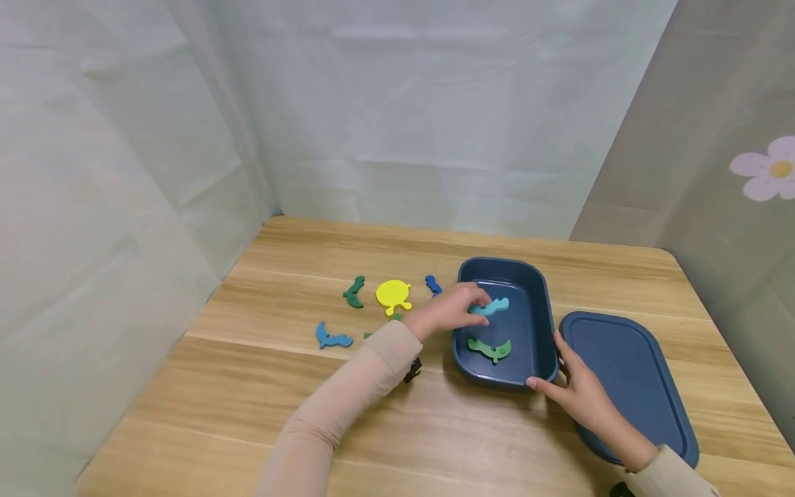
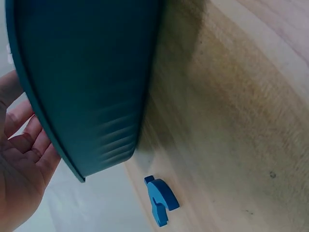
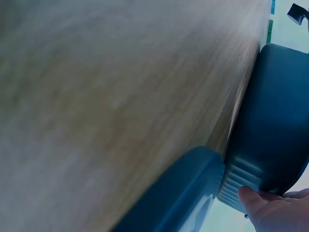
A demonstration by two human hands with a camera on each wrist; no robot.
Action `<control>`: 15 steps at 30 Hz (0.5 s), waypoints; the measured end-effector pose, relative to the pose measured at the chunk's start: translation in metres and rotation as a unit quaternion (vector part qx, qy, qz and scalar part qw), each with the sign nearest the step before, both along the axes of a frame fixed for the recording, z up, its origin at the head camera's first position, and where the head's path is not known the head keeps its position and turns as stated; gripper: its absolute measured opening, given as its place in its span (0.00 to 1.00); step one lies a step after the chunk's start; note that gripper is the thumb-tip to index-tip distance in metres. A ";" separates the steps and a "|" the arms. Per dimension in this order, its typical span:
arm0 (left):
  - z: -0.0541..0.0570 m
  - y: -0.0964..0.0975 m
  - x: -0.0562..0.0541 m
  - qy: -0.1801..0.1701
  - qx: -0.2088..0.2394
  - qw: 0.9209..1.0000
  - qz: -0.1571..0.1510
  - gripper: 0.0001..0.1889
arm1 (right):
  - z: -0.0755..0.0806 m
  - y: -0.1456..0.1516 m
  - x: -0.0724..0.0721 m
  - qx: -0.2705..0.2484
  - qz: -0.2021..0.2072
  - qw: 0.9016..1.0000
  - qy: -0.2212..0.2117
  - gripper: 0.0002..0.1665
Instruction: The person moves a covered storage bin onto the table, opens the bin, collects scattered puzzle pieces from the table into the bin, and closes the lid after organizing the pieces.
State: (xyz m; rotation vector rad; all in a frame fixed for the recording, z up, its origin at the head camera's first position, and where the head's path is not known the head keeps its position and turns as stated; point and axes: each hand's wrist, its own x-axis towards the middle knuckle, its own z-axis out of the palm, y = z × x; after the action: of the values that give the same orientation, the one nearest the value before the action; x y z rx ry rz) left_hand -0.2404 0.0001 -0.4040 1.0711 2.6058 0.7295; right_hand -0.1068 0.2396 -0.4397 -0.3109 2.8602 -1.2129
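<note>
A dark blue box (image 1: 528,338) stands in front of me without its lid. My left hand (image 1: 452,308) reaches over its left wall, fingers and thumb around a light blue curved toy piece (image 1: 497,305) inside. A green curved toy piece (image 1: 491,350) lies in the near part of the box. My right hand (image 1: 580,386) holds the box's near right corner, thumb on the near side and fingers along the right wall. In the right wrist view, the thumb (image 3: 251,200) presses the ridged outer wall. The left wrist view shows the left fingers (image 2: 34,130) over the rim.
The dark blue lid (image 1: 633,379) lies flat right of the box, under the right forearm. To the left are a yellow round piece (image 1: 393,295), a dark green piece (image 1: 355,293), a blue piece (image 1: 332,337) and a darker blue piece (image 1: 433,284). The left forearm partly covers other green pieces.
</note>
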 end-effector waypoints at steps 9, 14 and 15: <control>-0.005 0.005 0.004 0.036 -0.030 0.999 0.000 0.18 | 0.000 0.002 0.000 0.001 0.004 1.000 0.000 0.60; -0.010 0.008 0.004 0.064 -0.053 0.997 -0.004 0.18 | -0.001 0.002 0.000 0.000 0.003 1.000 0.004 0.60; -0.011 0.009 0.003 0.066 -0.061 0.996 -0.003 0.18 | -0.001 0.001 0.000 0.000 0.003 1.000 0.004 0.60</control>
State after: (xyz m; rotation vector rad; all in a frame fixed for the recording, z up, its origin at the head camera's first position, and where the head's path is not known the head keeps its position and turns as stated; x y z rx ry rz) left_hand -0.2370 0.0093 -0.4148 1.1268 2.7154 0.5057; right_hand -0.1071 0.2410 -0.4412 -0.3256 2.8626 -1.2138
